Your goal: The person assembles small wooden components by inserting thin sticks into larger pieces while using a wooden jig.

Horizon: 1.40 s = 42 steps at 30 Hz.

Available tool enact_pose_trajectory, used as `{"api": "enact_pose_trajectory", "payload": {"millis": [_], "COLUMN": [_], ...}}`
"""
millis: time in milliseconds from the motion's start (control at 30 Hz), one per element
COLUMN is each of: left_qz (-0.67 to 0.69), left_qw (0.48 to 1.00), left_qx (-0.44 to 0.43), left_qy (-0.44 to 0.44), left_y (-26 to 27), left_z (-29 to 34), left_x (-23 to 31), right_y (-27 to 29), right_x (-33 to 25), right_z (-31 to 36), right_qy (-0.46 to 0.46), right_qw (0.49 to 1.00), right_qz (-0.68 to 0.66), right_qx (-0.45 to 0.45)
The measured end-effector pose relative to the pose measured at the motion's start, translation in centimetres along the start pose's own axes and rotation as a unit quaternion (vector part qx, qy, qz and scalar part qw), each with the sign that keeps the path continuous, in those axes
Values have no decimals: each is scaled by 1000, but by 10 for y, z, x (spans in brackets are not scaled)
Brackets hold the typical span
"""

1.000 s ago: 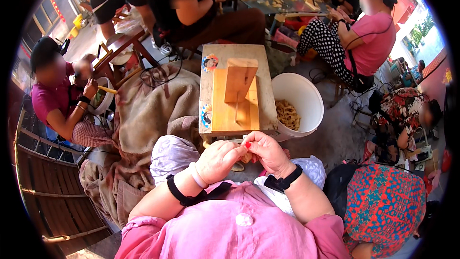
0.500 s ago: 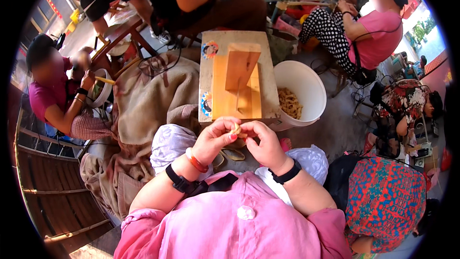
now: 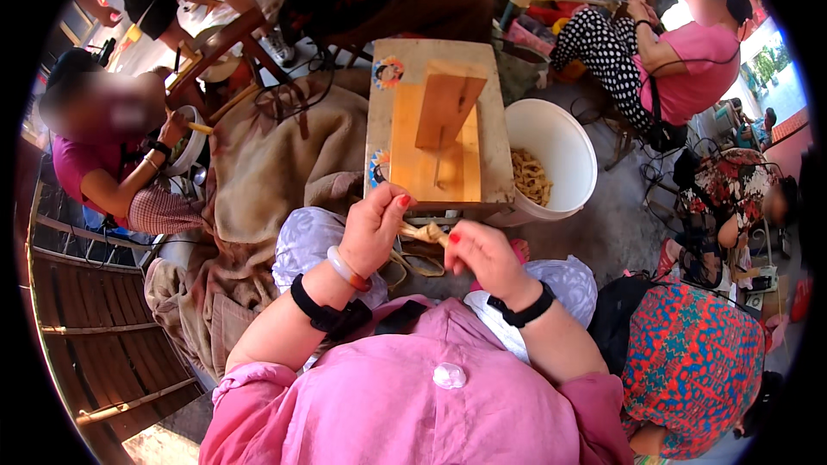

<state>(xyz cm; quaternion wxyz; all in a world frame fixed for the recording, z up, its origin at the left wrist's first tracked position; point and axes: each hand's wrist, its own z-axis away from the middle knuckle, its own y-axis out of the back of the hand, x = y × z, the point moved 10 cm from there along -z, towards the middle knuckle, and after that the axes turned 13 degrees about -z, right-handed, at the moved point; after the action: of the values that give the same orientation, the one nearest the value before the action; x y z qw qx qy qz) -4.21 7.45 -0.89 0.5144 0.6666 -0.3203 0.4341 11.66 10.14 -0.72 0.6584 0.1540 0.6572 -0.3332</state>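
Two hands: my left hand (image 3: 372, 231) and my right hand (image 3: 493, 263) are working near each other, but they are not touching.
Fingers: on both sides they are pressing together and pinching opposite ends of one yellowish strip (image 3: 425, 232); the left hand is partly hiding its end.
Strip position: it is stretching between my hands, just on the near side of the small table (image 3: 382, 125).
Handling: it is seeming light, soft and bendable, perhaps easy to tear; the ends are offering the better hold, not the thick middle.
White bucket (image 3: 568, 151): it is standing right of the table, holding many similar curled pieces (image 3: 530, 179).
Pale container (image 3: 191, 151): it is standing beside a co-worker (image 3: 103, 164); its contents are staying unclear to me.
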Motion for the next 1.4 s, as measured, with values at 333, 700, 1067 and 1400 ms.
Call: {"api": "enact_pose_trajectory", "payload": {"millis": [333, 700, 1067, 1400], "left_qz": [28, 6, -94, 127], "left_qw": [999, 992, 995, 942], "left_qx": [-13, -117, -44, -305], "left_qy": [18, 46, 2, 56], "left_y": [-18, -1, 6, -52], "left_z": [-5, -45, -42, 12], "left_x": [3, -8, -18, 5], "right_y": [-27, 28, 134, -31], "right_x": [-60, -65, -74, -65], "right_z": [-2, -39, -10, 20], "right_qy": [285, 242, 260, 359], "right_qw": [888, 903, 684, 788], "right_qz": [361, 320, 562, 499], "right_qx": [2, 156, 385, 33]}}
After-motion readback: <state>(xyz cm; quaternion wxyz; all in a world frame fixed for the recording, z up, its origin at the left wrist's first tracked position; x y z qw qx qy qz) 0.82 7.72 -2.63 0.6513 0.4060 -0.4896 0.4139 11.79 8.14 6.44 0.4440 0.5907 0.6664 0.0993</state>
